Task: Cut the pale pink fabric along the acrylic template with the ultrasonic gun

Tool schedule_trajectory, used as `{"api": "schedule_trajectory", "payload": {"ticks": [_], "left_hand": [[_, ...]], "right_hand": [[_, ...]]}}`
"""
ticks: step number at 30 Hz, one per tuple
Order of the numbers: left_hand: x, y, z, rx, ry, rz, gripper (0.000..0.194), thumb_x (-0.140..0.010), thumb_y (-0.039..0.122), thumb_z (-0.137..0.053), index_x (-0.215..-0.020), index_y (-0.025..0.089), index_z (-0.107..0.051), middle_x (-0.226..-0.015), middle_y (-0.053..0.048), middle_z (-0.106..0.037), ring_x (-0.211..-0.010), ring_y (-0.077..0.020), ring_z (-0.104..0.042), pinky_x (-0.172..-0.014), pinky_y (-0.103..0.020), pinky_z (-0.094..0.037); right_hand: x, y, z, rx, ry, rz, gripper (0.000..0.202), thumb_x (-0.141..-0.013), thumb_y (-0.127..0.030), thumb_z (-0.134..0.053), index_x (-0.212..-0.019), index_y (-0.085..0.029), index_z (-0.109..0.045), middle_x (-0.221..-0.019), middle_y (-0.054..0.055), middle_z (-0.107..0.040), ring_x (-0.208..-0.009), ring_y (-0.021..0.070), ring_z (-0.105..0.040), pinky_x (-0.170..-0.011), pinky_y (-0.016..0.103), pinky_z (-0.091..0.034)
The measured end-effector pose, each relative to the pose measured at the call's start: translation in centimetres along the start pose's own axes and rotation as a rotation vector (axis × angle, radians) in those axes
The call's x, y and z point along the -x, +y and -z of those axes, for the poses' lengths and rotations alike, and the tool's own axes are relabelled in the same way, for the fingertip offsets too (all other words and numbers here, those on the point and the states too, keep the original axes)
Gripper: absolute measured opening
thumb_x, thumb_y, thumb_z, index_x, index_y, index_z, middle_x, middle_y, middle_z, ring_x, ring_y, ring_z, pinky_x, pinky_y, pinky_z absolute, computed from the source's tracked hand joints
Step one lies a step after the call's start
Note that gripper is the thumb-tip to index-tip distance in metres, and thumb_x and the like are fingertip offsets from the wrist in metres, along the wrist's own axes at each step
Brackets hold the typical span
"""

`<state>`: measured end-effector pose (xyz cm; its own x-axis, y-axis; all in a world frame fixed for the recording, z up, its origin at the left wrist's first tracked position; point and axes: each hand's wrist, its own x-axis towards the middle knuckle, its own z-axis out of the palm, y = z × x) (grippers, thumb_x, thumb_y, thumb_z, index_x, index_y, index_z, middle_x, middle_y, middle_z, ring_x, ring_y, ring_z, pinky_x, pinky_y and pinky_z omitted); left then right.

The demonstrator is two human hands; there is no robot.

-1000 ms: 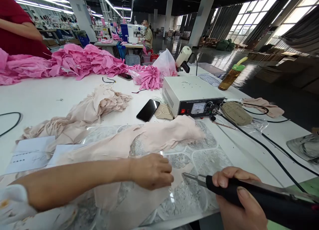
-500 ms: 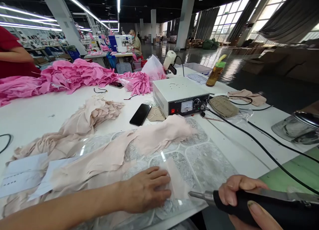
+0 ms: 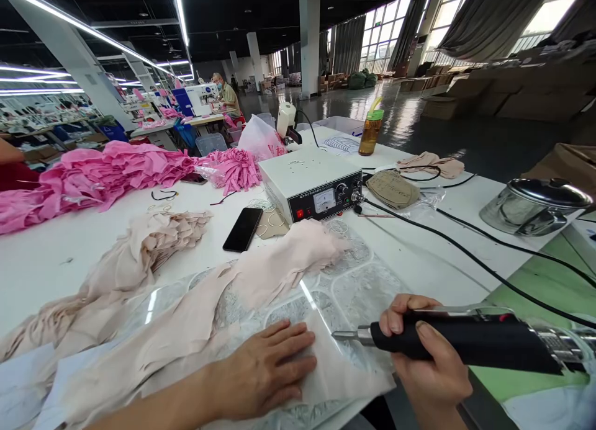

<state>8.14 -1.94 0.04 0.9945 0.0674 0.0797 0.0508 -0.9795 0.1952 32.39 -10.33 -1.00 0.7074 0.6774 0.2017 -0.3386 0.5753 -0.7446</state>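
Note:
My left hand (image 3: 267,371) lies flat with fingers stretched out on a thin beige fabric piece (image 3: 333,362), which rests on a clear patterned sheet (image 3: 358,287). My right hand (image 3: 426,349) is wrapped round a black handheld tool (image 3: 470,340). The tool's metal tip points left, over the right part of the fabric piece. Beyond my left hand is a pile of beige fabric pieces (image 3: 288,250). A black cable runs from a white control box (image 3: 310,182) toward the right edge of the view.
A phone (image 3: 243,229) and a beige fabric heap (image 3: 139,250) lie left of the box. Pink fabric (image 3: 107,175) covers the back left. At the right are a glass pot (image 3: 531,206), a bottle (image 3: 371,132) and cables. A person (image 3: 227,98) sits at a sewing machine behind.
The view has turned right. My right hand has raised the tool, showing more of its body. More of the beige piece shows right of my left hand, which still lies flat.

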Motion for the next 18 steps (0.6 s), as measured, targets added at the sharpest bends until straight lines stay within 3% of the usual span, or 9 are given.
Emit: {"api": "schedule_trajectory", "payload": {"ticks": [11, 18], "left_hand": [[-0.5, -0.2, 0.7, -0.003, 0.004, -0.019, 0.031, -0.103, 0.032, -0.041, -0.123, 0.015, -0.057, -0.139, -0.01, -0.053, -0.131, -0.0253, -0.048, -0.113, -0.039, -0.036], [-1.1, -0.2, 0.5, 0.039, 0.066, 0.0, 0.03, -0.102, 0.028, -0.043, -0.126, 0.013, -0.054, -0.134, -0.014, -0.057, -0.127, -0.0258, -0.052, -0.109, -0.04, -0.041]], "right_hand": [[-0.4, 0.5, 0.1, -0.025, -0.014, -0.065, 0.011, -0.071, -0.028, -0.062, -0.079, -0.02, -0.063, -0.071, 0.001, -0.053, -0.048, 0.0105, -0.049, -0.043, 0.027, -0.043], [-0.7, 0.8, -0.1, -0.035, -0.024, -0.065, 0.01, -0.072, -0.028, -0.061, -0.079, -0.02, -0.061, -0.071, 0.0, -0.051, -0.048, 0.0104, -0.048, -0.043, 0.027, -0.042]]}}
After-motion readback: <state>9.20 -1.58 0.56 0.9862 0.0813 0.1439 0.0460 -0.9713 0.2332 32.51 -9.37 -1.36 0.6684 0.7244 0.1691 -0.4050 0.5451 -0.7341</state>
